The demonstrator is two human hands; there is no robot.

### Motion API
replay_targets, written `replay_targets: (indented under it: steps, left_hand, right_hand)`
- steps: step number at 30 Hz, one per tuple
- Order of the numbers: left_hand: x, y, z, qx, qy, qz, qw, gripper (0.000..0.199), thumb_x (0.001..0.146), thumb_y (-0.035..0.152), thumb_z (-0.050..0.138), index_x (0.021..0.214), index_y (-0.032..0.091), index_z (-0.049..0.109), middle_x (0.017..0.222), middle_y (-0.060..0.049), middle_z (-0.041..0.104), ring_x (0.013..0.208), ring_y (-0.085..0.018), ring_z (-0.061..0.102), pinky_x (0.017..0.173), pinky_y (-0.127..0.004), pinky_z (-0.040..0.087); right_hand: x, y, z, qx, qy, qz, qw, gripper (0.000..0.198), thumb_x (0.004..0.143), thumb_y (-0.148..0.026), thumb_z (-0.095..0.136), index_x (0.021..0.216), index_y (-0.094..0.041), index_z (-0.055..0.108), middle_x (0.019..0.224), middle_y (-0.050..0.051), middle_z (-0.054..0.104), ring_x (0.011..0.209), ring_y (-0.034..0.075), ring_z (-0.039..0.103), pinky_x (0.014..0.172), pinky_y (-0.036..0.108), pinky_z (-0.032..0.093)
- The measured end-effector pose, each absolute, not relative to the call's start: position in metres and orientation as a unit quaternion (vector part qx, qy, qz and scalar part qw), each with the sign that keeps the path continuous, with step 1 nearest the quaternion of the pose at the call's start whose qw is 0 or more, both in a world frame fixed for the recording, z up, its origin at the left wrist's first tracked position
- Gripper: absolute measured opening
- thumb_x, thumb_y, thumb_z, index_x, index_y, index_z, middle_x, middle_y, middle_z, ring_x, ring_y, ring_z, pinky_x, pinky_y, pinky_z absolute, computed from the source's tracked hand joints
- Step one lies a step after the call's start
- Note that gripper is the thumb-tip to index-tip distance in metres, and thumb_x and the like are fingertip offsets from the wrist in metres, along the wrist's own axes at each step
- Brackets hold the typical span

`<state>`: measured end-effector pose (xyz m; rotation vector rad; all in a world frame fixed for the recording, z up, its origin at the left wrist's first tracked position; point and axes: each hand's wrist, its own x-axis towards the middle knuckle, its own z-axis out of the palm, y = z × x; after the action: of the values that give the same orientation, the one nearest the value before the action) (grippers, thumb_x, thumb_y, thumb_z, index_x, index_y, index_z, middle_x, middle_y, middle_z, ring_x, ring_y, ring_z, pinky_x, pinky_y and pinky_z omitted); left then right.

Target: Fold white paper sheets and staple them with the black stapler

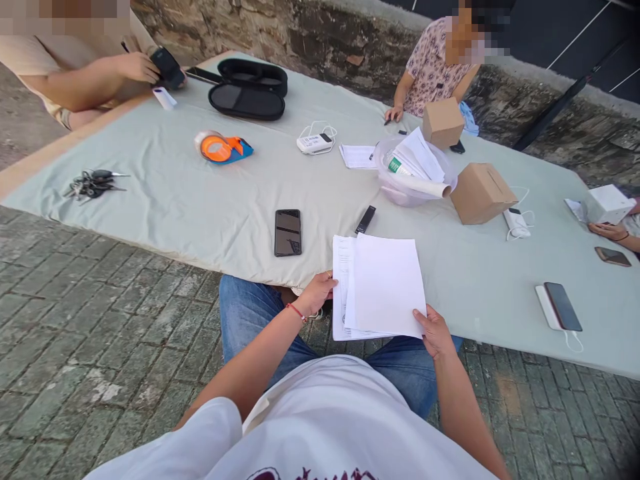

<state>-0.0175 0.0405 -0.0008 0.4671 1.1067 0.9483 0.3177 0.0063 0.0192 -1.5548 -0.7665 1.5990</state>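
Observation:
A loose stack of white paper sheets (387,283) lies partly over the table's near edge, in front of my body. The top sheet is blank, and printed lines show on the sheets under it at the left. My left hand (317,293) pinches the stack's left edge. At the lower right corner my right hand (434,330) grips the paper, thumb on top and fingers beneath. Just beyond the stack is a small black stick-shaped device (366,219). A black smartphone (288,233) rests to the left of it.
Across the cloth-covered table (200,213) are keys (95,185), an orange tape dispenser (223,148), an open black case (247,100), a plastic bowl (393,193) of papers, cardboard boxes (483,193) and a phone on a power bank (563,307). Other people sit around it.

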Motion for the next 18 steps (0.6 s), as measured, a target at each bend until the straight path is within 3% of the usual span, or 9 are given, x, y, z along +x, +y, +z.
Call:
replay_targets:
  steps: [7,18]
  left_hand:
    - [-0.015,0.04,-0.001,0.206,0.534,0.433,0.696,0.038,0.073,0.044,0.071,0.099,0.016,0.066,0.09,-0.009,0.073,0.079,-0.021,0.068,0.063,-0.03,0.052]
    - [-0.007,0.041,-0.003,0.214,0.56,0.452,0.661,0.037,0.07,0.046,0.072,0.091,0.016,0.066,0.084,-0.008,0.072,0.083,-0.025,0.067,0.075,-0.037,0.052]
  right_hand:
    - [0.292,0.011,0.024,-0.576,-0.322,0.658,0.363,0.044,0.071,-0.044,0.081,0.108,-0.023,0.07,0.106,0.004,0.076,0.092,0.026,0.072,0.082,0.04,0.058]
    - [0.315,0.004,0.01,-0.641,-0.311,0.581,0.393,0.038,0.068,-0.045,0.08,0.098,-0.024,0.069,0.102,0.003,0.077,0.088,0.025,0.072,0.079,0.036,0.059]
